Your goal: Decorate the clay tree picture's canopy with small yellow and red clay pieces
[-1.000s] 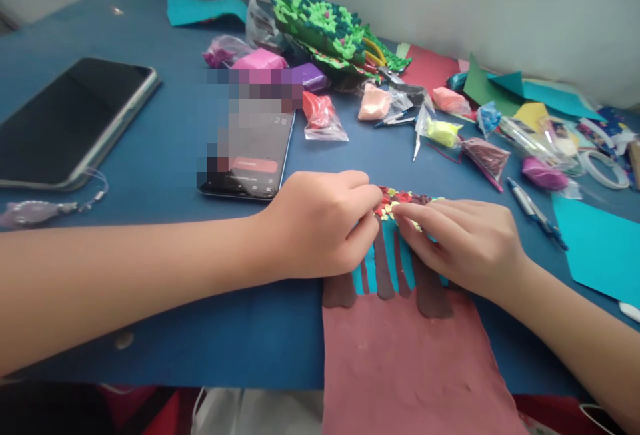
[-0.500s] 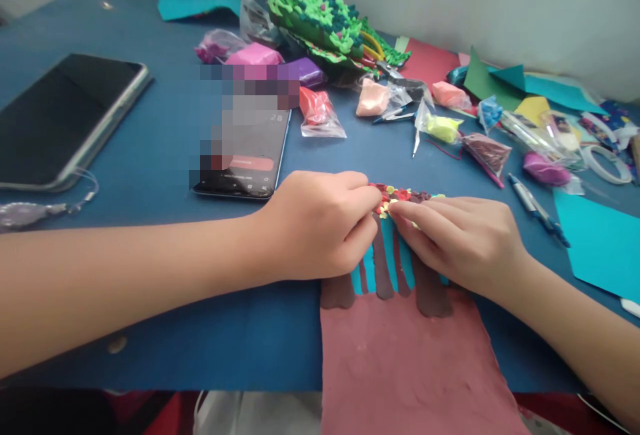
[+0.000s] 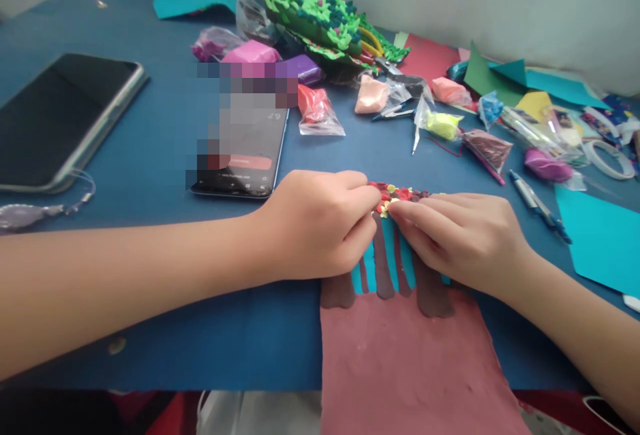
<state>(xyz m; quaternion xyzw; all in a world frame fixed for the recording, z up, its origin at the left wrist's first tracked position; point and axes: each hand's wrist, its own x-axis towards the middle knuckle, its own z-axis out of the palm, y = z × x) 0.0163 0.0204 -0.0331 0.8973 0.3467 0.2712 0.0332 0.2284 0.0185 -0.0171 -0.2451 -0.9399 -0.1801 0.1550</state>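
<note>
A clay picture [image 3: 410,362] lies at the table's front edge and reaches past it: a pinkish-brown ground, dark brown tree trunks and thin stems on a turquoise backing. Small red, yellow and maroon clay pieces [image 3: 391,192] crowd its far end. Over the left trunks rests my left hand [image 3: 325,225], fingers curled closed, tips at those pieces. My right hand [image 3: 463,232] lies across the right trunk with fingers together and thumb and index tips meeting beside a yellow piece. Whatever either hand may pinch is too small or hidden.
Left of my hands lie a large dark phone [image 3: 65,122] and a second phone [image 3: 245,168] with its screen lit. Bagged clay, such as a red pack [image 3: 316,105] and a yellow pack [image 3: 443,126], spreads behind. Pens [image 3: 540,205] and a turquoise sheet [image 3: 600,238] lie right.
The view has shifted very slightly, and the number on the lit phone screen differs. Both hands stay at the same place on the clay picture.
</note>
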